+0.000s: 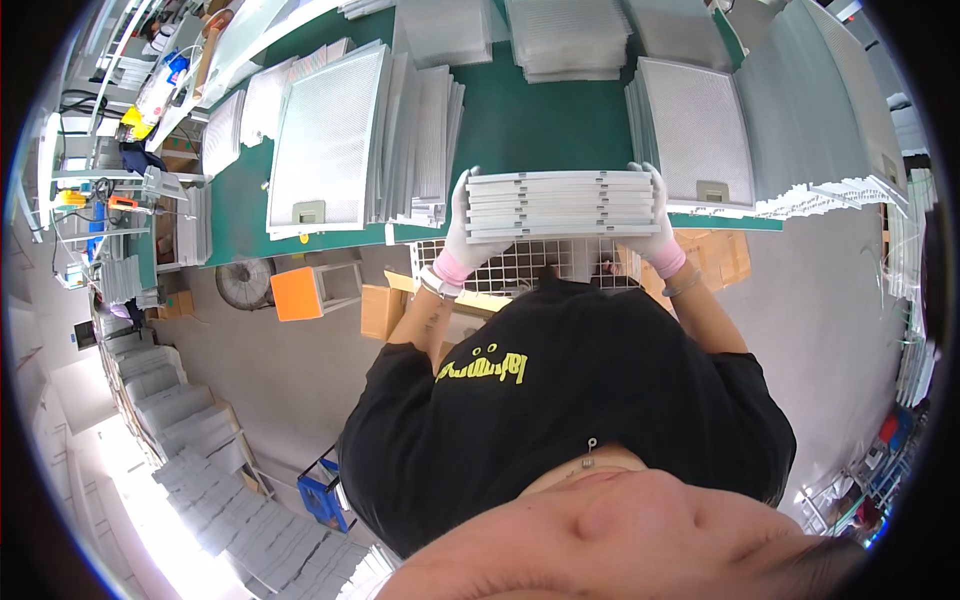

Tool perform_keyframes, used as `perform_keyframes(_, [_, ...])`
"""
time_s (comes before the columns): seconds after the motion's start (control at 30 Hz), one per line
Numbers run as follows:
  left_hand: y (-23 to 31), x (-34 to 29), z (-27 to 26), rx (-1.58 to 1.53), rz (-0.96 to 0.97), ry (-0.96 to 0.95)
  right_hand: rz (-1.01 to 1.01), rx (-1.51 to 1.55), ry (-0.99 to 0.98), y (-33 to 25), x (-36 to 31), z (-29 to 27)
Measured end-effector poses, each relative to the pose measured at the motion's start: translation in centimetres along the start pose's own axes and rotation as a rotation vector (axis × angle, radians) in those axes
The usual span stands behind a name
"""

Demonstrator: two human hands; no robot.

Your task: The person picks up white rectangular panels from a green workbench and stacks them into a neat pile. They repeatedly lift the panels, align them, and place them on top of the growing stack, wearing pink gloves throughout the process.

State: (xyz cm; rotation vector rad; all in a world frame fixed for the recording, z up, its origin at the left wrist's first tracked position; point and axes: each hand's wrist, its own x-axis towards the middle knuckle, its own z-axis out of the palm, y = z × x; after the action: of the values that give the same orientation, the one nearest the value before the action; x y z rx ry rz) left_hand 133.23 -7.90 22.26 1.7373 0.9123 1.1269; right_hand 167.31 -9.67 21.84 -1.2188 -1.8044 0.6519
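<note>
A stack of white-framed filter panels (560,207) is held edge-on over the front edge of the green worktable (540,125). My left hand (458,225), in a white glove with a pink cuff, grips its left end. Gloved the same way, my right hand (658,220) closes on the right end. Small slots and tabs show along the panels' edges. Mesh panels with a pale tab lean in a row to the left (330,140), and a similar row (697,135) stands to the right.
More panel stacks (568,40) line the table's far side, with large grey sheets (815,105) at the right. Below the front edge are a white wire grid (500,270) and cardboard boxes (380,310). An orange-topped stool (298,294) and a round fan (245,284) stand left.
</note>
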Motion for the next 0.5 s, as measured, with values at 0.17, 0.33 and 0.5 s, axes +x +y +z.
perform_keyframes(0.17, [1.8,0.7,-1.6,-0.264,-0.006,-0.092,0.114,0.251,0.022,-1.8,-0.2,-1.4])
perform_keyframes(0.33, [4.6,0.9,-1.9,0.134,-0.068,-0.090,0.195,0.503,0.045,-4.2,-0.2,-2.2])
perform_keyframes(0.5, [5.6,1.8,-1.6,0.292,0.027,-0.055,0.279,0.391,0.045,-5.0,-0.5,-2.2])
